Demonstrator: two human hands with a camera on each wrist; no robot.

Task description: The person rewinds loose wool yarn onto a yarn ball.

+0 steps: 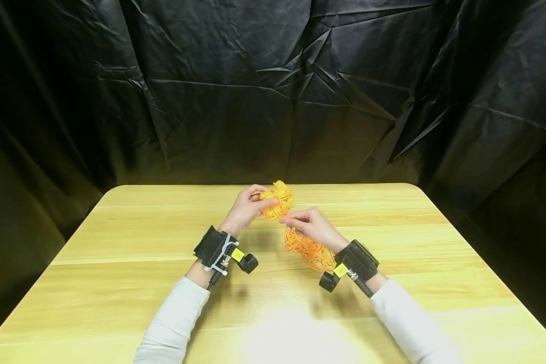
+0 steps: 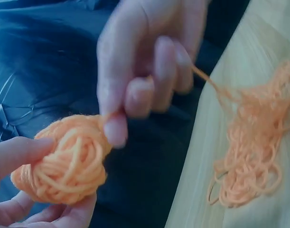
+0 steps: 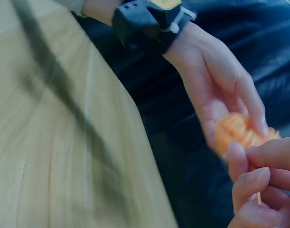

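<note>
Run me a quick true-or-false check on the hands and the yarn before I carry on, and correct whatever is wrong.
1. The left hand holds the ball. True.
2. The ball is blue. False: it is orange.
3. A strand runs from the right hand to the loose heap. True.
4. The heap lies on the table. True.
5. The ball rests on the table. False: it is held up above it.
6. The right hand is empty. False: its fingers pinch the strand close to the ball.
</note>
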